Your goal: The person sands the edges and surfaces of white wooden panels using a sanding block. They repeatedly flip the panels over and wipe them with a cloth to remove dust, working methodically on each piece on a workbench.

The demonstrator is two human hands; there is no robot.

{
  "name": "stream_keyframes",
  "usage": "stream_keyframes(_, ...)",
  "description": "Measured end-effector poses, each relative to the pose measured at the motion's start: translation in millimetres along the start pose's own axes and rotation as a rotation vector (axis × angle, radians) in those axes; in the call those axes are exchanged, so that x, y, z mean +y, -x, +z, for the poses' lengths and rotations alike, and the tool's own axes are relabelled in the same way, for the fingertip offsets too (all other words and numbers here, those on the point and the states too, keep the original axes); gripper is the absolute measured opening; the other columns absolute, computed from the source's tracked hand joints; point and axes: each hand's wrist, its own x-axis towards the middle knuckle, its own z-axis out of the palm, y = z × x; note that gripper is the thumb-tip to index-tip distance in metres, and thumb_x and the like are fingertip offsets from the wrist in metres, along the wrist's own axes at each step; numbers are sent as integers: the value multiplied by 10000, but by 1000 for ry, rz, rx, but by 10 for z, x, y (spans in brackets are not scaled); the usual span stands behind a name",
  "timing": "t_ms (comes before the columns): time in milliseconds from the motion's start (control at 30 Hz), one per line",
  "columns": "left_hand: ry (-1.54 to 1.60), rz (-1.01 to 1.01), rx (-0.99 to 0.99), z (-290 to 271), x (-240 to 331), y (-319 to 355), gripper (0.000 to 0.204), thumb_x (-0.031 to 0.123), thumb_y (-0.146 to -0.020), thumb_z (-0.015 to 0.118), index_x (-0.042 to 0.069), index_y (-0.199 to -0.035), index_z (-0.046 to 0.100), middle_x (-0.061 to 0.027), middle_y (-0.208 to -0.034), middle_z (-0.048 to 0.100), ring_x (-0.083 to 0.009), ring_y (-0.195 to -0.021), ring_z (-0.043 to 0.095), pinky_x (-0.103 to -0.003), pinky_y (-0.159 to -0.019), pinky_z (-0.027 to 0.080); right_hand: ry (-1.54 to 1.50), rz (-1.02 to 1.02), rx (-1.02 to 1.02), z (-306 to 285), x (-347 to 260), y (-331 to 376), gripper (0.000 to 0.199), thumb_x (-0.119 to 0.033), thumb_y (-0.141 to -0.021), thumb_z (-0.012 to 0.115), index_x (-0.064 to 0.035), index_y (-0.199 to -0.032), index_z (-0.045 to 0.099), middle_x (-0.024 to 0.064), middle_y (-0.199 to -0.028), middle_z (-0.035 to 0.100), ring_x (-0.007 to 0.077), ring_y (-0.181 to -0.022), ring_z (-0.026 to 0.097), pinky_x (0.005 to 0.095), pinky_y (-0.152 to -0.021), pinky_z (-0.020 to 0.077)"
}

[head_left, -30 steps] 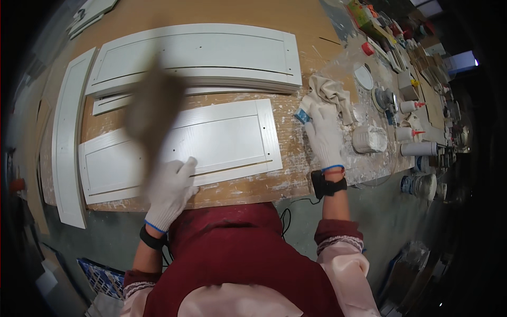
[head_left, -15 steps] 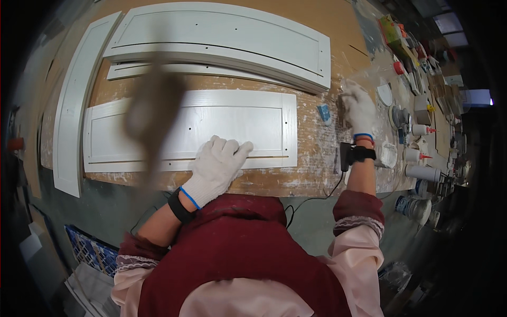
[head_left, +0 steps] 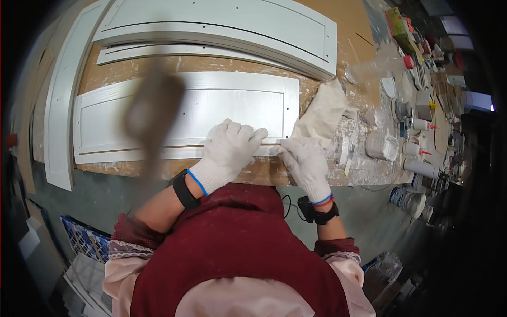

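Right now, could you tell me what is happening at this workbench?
A person in white knit gloves bends over a white cabinet door panel lying flat on the bench. The left hand presses on the panel's near rail, and the right hand works at the near right corner. A crumpled cloth lies beside it, and tubs and bottles stand to the right.

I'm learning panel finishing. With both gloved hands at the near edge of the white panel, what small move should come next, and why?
Probably slide the right hand along the near rail of the white panel, while the left hand lies flat, steadying it. The right fingertips already press that edge beside the cloth.
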Motion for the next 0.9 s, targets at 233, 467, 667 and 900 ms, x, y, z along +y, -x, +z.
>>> stream_keyframes(233,-1,-13,-8,-19,5,6,583,294,-640,824,195,-1162,584,-31,-905,530,-247,-844,580,-375,-735,504,41,-61,37,97,6,-30,232,-275,-840,705,-180,-1051,709,45,-926,656,296,-899,574,430,-772,455)
stream_keyframes(467,18,-4,-34,-65,-3,-6,567,290,-669,811,183,-1176,581,-36,-914,551,-253,-867,589,-381,-756,504,-141,88,196,193,-100,-41,230,-292,-842,717,-146,-1020,723,81,-875,661,309,-856,606,419,-722,484)
stream_keyframes(667,25,27,-27,-72,-14,32,599,283,-684,809,161,-1228,589,-41,-935,573,-257,-895,591,-384,-788,496,-102,-25,97,111,-66,-1,228,-277,-857,710,-115,-1017,721,121,-901,668,311,-873,609,426,-759,489)
stream_keyframes(900,80,37,-2,-100,-16,53,592,236,-698,798,140,-1243,589,-51,-942,572,-268,-901,587,-394,-801,489,-228,143,132,131,-155,-33,189,-243,-882,687,-93,-992,722,118,-890,678,304,-886,628,403,-763,491)
